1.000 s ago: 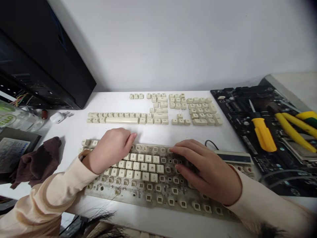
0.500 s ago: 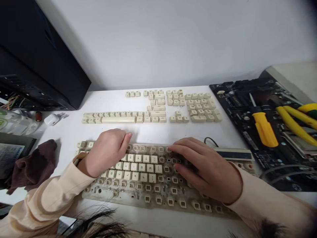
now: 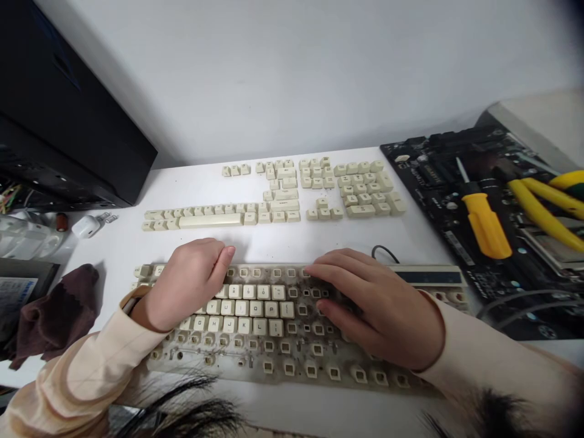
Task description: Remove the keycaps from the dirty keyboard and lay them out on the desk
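A dirty beige keyboard base (image 3: pixel 214 362) lies in front of me, many of its square sockets bare. Rows of lettered keycaps (image 3: pixel 241 308) sit on its middle left part. Above the upper left of the base, my left hand (image 3: pixel 187 280) is closed with the thumb along the curled fingers; whatever they hold, if anything, is hidden. My right hand (image 3: pixel 369 307) rests over the right part of the base, its fingers stretched out and the thumb apart, holding nothing. Behind the base, loose keycaps (image 3: pixel 365 188) and a long spacebar (image 3: pixel 210 220) stand in rows on the white table.
On the right, a yellow-handled screwdriver (image 3: pixel 486 225) and yellow-handled pliers (image 3: pixel 542 210) lie on a black circuit board (image 3: pixel 424 173). At left are a black computer case (image 3: pixel 82 121), a white earbud case (image 3: pixel 86 227) and a dark cloth (image 3: pixel 59 310). A grey wall (image 3: pixel 274 73) stands behind.
The whole view has shifted slightly, so the table things appear a little further left. Both hands keep the same pose over the keyboard base.
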### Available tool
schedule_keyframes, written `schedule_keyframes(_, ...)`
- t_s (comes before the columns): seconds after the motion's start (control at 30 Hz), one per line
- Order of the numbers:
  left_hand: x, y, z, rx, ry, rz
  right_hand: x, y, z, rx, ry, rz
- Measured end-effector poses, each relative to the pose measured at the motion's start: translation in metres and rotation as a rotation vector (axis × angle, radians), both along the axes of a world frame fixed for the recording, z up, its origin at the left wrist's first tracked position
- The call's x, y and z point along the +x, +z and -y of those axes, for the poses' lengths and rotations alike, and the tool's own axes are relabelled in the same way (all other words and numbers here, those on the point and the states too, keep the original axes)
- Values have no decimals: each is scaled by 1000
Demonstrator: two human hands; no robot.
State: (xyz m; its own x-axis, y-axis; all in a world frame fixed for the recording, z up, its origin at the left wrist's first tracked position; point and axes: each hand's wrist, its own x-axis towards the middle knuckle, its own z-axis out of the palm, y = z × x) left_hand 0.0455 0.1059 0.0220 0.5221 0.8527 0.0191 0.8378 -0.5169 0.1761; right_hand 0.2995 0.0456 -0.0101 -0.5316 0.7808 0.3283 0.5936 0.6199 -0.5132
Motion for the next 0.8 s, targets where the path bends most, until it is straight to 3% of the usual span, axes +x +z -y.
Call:
schedule_keyframes(0.13,-3,2,2,-18,14,45,-1,0,1,9,1,-15)
schedule_keyframes(0.33,-4,1,8,176,-142,-118,-2,-2,1,27,-1,-13)
schedule_keyframes(0.43,-3,3,2,143,-206,-76,-1,-1,1,28,-4,-7)
schedule_keyframes(0.6,1,5,-9,-78,-115,81,-2,-1,2,24,-13,-16)
schedule_keyframes(0.8,3,-1,-6,24,-100,115,-3,0,1,28,-15,-20)
